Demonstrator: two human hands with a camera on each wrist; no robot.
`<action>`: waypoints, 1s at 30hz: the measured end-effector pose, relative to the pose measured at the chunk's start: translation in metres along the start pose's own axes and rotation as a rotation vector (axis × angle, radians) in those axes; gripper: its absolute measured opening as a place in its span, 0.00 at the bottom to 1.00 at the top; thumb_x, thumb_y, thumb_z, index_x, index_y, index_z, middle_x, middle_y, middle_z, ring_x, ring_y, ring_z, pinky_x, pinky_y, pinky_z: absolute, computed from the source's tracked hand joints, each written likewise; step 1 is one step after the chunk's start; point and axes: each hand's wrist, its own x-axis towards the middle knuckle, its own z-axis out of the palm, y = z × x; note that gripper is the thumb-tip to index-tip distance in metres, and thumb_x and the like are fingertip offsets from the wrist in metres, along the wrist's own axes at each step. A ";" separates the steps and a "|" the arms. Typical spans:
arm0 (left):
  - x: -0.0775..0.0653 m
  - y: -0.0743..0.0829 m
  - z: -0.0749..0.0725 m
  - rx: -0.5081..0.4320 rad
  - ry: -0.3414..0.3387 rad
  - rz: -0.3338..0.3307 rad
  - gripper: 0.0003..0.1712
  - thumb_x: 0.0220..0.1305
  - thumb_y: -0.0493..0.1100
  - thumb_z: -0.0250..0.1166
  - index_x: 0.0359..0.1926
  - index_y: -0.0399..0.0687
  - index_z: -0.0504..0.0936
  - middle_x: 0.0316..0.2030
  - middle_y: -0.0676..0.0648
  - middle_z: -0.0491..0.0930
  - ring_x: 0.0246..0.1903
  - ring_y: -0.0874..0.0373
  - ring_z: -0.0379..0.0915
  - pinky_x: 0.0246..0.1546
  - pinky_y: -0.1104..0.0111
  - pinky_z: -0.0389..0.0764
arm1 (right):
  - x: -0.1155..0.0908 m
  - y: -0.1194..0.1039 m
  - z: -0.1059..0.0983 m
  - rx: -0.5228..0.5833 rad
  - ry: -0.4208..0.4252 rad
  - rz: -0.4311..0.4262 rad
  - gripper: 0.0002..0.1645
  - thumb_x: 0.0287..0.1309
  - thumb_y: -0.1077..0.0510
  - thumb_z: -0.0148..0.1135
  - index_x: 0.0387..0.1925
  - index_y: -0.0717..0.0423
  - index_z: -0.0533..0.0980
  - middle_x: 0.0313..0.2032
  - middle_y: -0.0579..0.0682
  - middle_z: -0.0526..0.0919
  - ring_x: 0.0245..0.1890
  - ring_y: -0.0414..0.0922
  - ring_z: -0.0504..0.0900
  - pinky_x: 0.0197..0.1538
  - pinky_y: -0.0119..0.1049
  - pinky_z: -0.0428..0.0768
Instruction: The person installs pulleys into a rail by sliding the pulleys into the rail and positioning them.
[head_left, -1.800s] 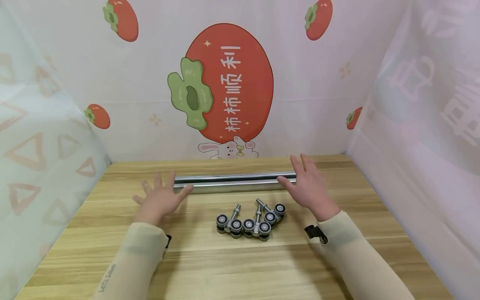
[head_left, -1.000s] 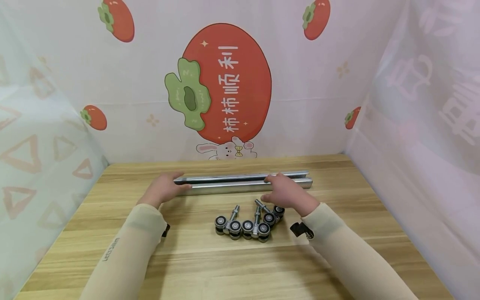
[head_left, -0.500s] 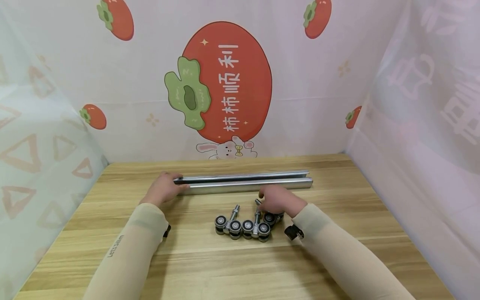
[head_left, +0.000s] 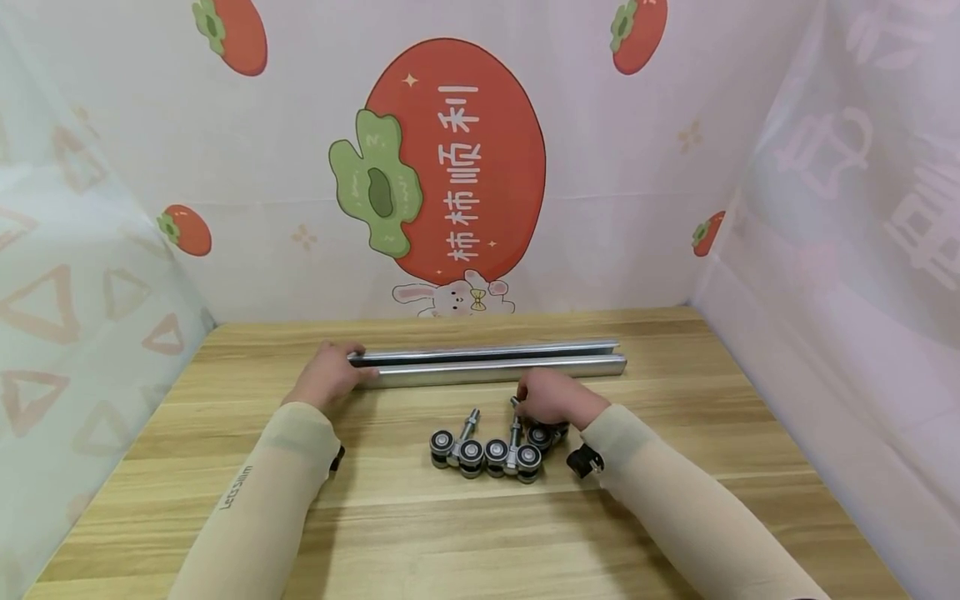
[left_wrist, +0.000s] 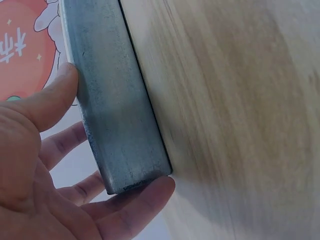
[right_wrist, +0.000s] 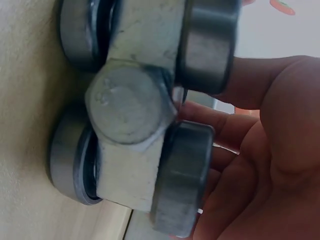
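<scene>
A long silver metal channel rail (head_left: pixel 487 372), with a dark slot along its top, lies crosswise on the wooden table. My left hand (head_left: pixel 326 375) grips its left end; in the left wrist view the thumb is against one side and fingers curl at the end. My right hand (head_left: pixel 557 398) holds the rightmost roller trolley (right_wrist: pixel 132 102) by its bolt end, covering most of it in the head view. The right wrist view shows its hex bolt head and wheels up close. Left of it stand a middle trolley (head_left: pixel 513 457) and a left trolley (head_left: pixel 457 452), bolts pointing up and away.
The wooden tabletop (head_left: pixel 450 542) spreads toward me in front of the trolleys. Behind it rises a white cloth backdrop (head_left: pixel 615 233) with printed persimmons, and cloth walls stand at both sides.
Both hands came in from spread positions. My left hand took hold of the rail's left end. My right hand moved left and down from the rail to the rightmost trolley and closed round its bolt.
</scene>
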 end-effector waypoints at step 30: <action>0.005 0.000 -0.001 -0.078 -0.038 -0.072 0.39 0.65 0.54 0.68 0.70 0.40 0.67 0.67 0.28 0.63 0.65 0.33 0.58 0.65 0.42 0.58 | -0.015 0.012 -0.013 0.148 0.157 0.078 0.16 0.54 0.65 0.59 0.18 0.52 0.63 0.16 0.44 0.59 0.16 0.42 0.58 0.23 0.36 0.59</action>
